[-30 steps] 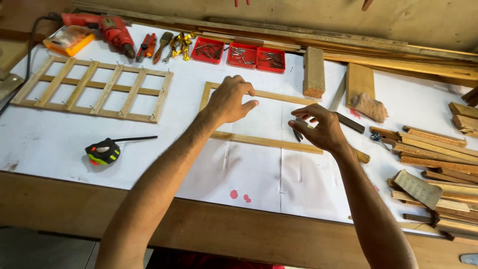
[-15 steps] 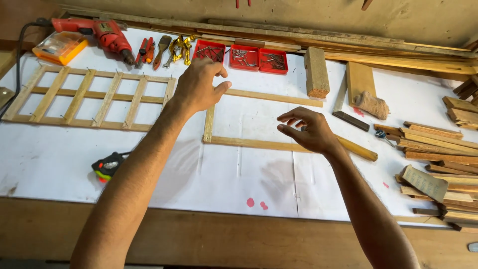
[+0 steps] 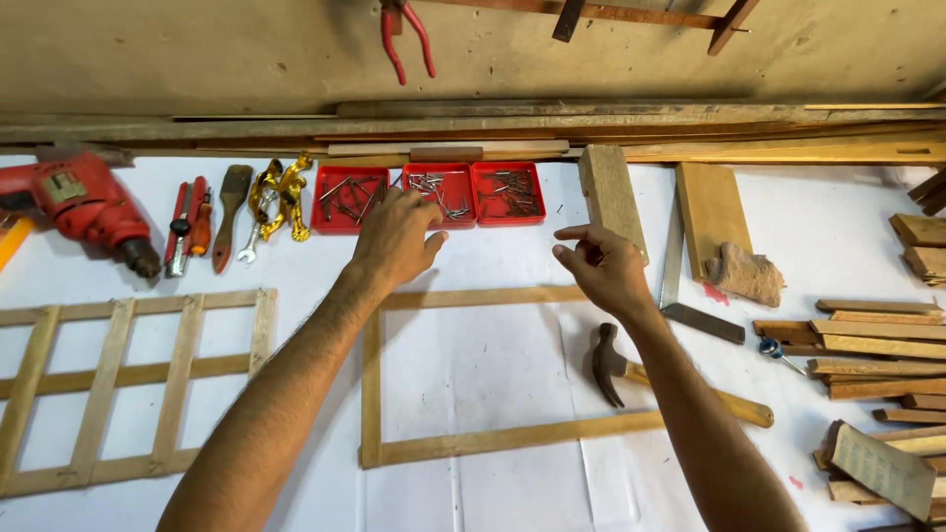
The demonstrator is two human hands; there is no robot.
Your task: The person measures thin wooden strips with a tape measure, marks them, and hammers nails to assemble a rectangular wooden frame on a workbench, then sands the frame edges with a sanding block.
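My left hand [image 3: 397, 236] hovers with fingers apart just in front of three red trays of nails [image 3: 431, 194], holding nothing. To its right my right hand [image 3: 603, 268] is raised with fingers loosely curled and empty, above the top slat of a thin wooden frame [image 3: 473, 298] that lies on the white-covered bench. A hammer [image 3: 631, 372] with a wooden handle lies inside the frame's right side, partly under my right forearm.
A slatted wooden lattice [image 3: 128, 374] lies at left. A red drill [image 3: 79, 202], screwdrivers [image 3: 189, 227], a brush [image 3: 229, 212] and wrenches [image 3: 276, 197] sit at back left. Wood blocks [image 3: 611, 197], a square [image 3: 680, 286] and stacked slats [image 3: 877, 345] crowd the right. Long boards [image 3: 591, 123] line the wall.
Both hands have moved away from the wooden frame toward the red nail trays at the back. The view has shifted forward and up; the tape measure has left the view.
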